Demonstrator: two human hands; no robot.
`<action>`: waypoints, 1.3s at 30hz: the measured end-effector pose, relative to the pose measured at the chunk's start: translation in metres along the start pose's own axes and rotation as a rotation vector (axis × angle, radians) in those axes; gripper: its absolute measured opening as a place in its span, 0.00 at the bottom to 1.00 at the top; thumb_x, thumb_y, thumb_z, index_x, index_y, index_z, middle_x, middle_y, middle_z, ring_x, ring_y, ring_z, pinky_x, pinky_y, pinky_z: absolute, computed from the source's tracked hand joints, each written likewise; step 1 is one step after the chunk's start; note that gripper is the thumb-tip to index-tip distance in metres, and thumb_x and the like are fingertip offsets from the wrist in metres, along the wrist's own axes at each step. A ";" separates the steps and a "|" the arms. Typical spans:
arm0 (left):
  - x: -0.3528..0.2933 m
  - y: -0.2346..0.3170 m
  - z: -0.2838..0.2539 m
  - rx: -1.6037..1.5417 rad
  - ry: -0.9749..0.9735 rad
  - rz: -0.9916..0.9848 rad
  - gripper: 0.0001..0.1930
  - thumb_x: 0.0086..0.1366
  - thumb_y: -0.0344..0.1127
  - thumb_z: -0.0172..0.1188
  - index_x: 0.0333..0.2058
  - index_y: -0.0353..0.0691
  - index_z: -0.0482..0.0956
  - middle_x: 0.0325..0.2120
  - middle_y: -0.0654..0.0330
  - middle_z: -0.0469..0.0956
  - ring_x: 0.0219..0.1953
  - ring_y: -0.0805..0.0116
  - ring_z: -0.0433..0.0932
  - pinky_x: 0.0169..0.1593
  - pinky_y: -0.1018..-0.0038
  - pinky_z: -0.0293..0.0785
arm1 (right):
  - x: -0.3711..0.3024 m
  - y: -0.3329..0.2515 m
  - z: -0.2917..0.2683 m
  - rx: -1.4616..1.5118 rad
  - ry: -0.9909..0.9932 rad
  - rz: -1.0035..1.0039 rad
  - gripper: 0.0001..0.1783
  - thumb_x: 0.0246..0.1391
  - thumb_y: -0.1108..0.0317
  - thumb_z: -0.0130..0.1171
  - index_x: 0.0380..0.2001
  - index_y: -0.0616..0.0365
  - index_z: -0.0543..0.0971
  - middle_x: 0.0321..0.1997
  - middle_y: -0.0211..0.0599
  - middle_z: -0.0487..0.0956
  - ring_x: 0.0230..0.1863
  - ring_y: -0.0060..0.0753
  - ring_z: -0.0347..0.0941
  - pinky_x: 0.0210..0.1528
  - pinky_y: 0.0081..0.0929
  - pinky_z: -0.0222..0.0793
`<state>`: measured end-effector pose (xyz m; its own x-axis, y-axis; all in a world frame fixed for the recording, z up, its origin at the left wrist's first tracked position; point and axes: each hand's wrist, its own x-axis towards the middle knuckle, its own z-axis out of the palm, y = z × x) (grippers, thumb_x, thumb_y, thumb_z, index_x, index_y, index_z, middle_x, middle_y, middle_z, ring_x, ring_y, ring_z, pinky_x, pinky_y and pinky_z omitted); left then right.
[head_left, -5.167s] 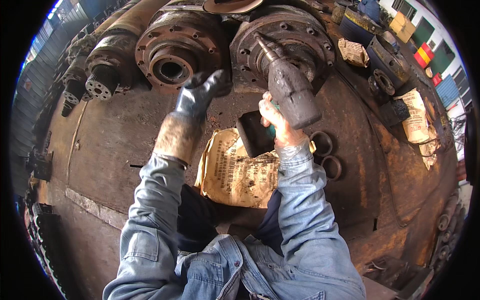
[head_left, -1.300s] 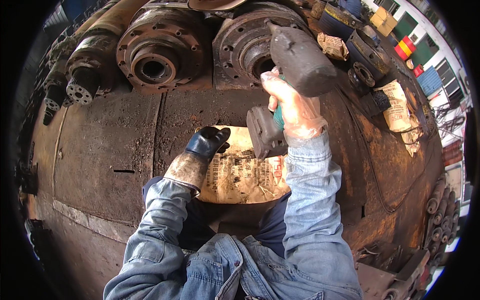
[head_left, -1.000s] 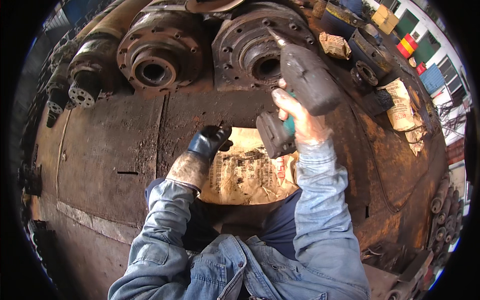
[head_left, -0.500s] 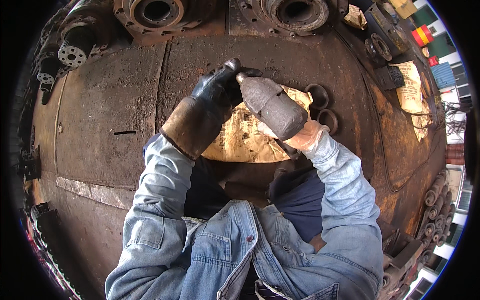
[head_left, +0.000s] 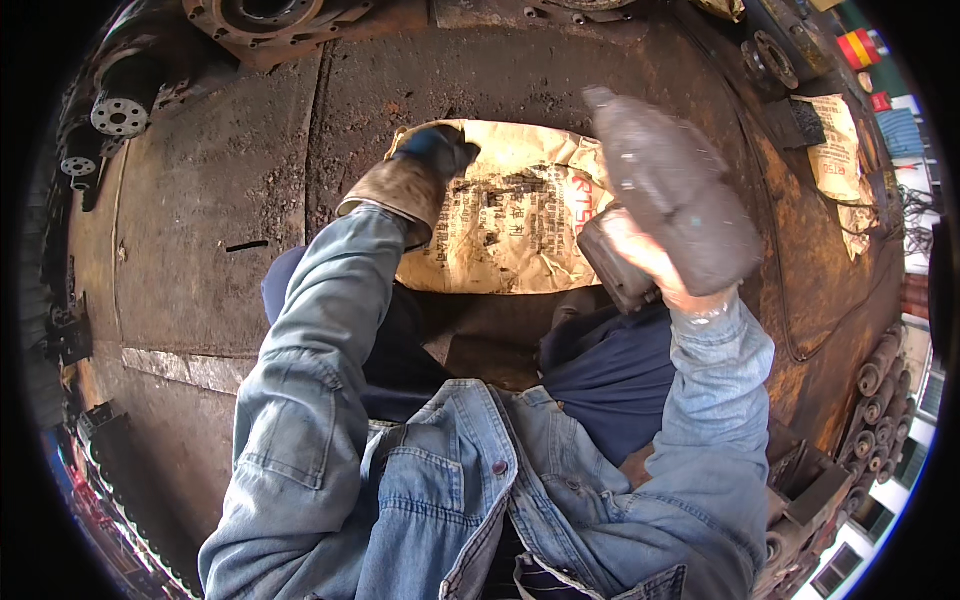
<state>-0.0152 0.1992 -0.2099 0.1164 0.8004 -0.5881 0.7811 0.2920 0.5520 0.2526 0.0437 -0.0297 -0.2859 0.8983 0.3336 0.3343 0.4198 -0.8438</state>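
Grimy steel plating (head_left: 200,200) spreads all around. The right hand (head_left: 648,255) wraps its fingers round a motion-blurred cordless impact wrench (head_left: 680,185) — beside a paper sack's (head_left: 510,225) right end. Over its left end, the gloved left hand (head_left: 430,160) curls — holding what, I cannot tell. Beyond lie a splined shaft (head_left: 122,108) and flanged housing (head_left: 238,42).

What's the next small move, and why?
Probably steady the power tool before the left hand goes near its nose: the tool is blurred in the right hand, suggesting motion, and the gloved left hand is apart from it, at the paper sack's far-left corner.
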 end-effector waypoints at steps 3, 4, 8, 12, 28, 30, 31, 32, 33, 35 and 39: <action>0.026 -0.035 0.046 -0.079 0.050 -0.080 0.16 0.68 0.46 0.59 0.40 0.36 0.81 0.33 0.58 0.82 0.38 0.63 0.81 0.49 0.70 0.77 | -0.021 0.012 -0.022 0.111 0.164 0.310 0.28 0.51 0.72 0.65 0.56 0.63 0.73 0.44 0.35 0.78 0.36 0.24 0.70 0.38 0.23 0.67; 0.033 -0.046 0.061 -0.084 0.049 -0.103 0.16 0.68 0.45 0.59 0.40 0.36 0.81 0.33 0.58 0.82 0.38 0.63 0.81 0.49 0.70 0.77 | -0.022 0.012 -0.026 0.154 0.205 0.387 0.26 0.51 0.73 0.64 0.55 0.65 0.73 0.40 0.34 0.78 0.30 0.20 0.69 0.31 0.20 0.65; 0.049 -0.107 0.112 -0.042 0.035 -0.224 0.16 0.69 0.44 0.58 0.41 0.35 0.80 0.34 0.57 0.82 0.38 0.63 0.80 0.49 0.69 0.77 | -0.011 0.003 -0.032 0.445 0.341 0.517 0.27 0.53 0.72 0.59 0.56 0.65 0.67 0.31 0.31 0.72 0.27 0.21 0.64 0.32 0.22 0.62; 0.070 -0.124 0.153 -0.007 -0.006 -0.271 0.16 0.69 0.44 0.57 0.42 0.35 0.80 0.35 0.57 0.81 0.39 0.63 0.80 0.49 0.69 0.77 | -0.015 0.029 -0.055 0.714 0.420 0.519 0.19 0.55 0.72 0.58 0.49 0.68 0.69 0.37 0.34 0.70 0.28 0.24 0.64 0.34 0.26 0.62; 0.184 -0.102 0.223 0.248 -0.021 -0.232 0.15 0.70 0.40 0.53 0.44 0.33 0.78 0.39 0.54 0.80 0.39 0.61 0.78 0.47 0.67 0.76 | -0.017 0.053 -0.097 0.630 0.537 0.591 0.29 0.55 0.68 0.59 0.56 0.63 0.61 0.22 0.27 0.66 0.21 0.21 0.60 0.30 0.24 0.55; 0.191 -0.102 0.233 0.266 -0.024 -0.238 0.15 0.71 0.40 0.52 0.45 0.33 0.77 0.40 0.53 0.80 0.39 0.61 0.78 0.47 0.67 0.76 | -0.017 0.055 -0.102 0.656 0.539 0.589 0.30 0.52 0.69 0.61 0.55 0.63 0.61 0.22 0.27 0.66 0.20 0.21 0.60 0.28 0.24 0.55; 0.194 -0.104 0.236 0.281 -0.025 -0.240 0.15 0.71 0.39 0.52 0.45 0.33 0.77 0.40 0.53 0.80 0.39 0.61 0.78 0.47 0.67 0.76 | -0.018 0.057 -0.102 0.657 0.543 0.592 0.30 0.52 0.69 0.61 0.55 0.63 0.61 0.22 0.27 0.66 0.20 0.21 0.60 0.28 0.24 0.55; 0.198 -0.105 0.239 0.290 -0.025 -0.244 0.15 0.71 0.39 0.52 0.45 0.33 0.77 0.40 0.53 0.80 0.39 0.61 0.78 0.47 0.67 0.76 | -0.019 0.059 -0.102 0.683 0.562 0.570 0.30 0.52 0.69 0.62 0.55 0.63 0.61 0.22 0.28 0.67 0.20 0.22 0.60 0.28 0.24 0.56; 0.202 -0.103 0.244 0.293 -0.029 -0.240 0.15 0.71 0.39 0.51 0.45 0.33 0.77 0.40 0.53 0.80 0.39 0.61 0.77 0.47 0.66 0.76 | -0.020 0.060 -0.103 0.703 0.584 0.546 0.30 0.52 0.70 0.62 0.55 0.63 0.61 0.22 0.28 0.67 0.20 0.22 0.60 0.28 0.24 0.57; 0.208 -0.102 0.251 0.312 -0.031 -0.240 0.15 0.71 0.38 0.51 0.46 0.33 0.77 0.41 0.52 0.79 0.39 0.61 0.77 0.46 0.66 0.76 | -0.023 0.060 -0.109 0.701 0.582 0.559 0.30 0.52 0.70 0.62 0.55 0.64 0.61 0.23 0.29 0.68 0.20 0.22 0.62 0.28 0.24 0.59; 0.219 -0.103 0.262 0.345 -0.033 -0.236 0.15 0.71 0.38 0.50 0.46 0.32 0.76 0.42 0.51 0.79 0.39 0.60 0.77 0.46 0.66 0.76 | -0.026 0.065 -0.113 0.716 0.604 0.553 0.31 0.52 0.69 0.63 0.56 0.64 0.61 0.25 0.30 0.69 0.21 0.23 0.62 0.28 0.24 0.59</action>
<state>0.0907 0.2076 -0.5503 -0.0752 0.7135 -0.6966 0.9477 0.2686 0.1727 0.3830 0.0621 -0.0456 0.2975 0.9373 -0.1815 -0.3764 -0.0596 -0.9245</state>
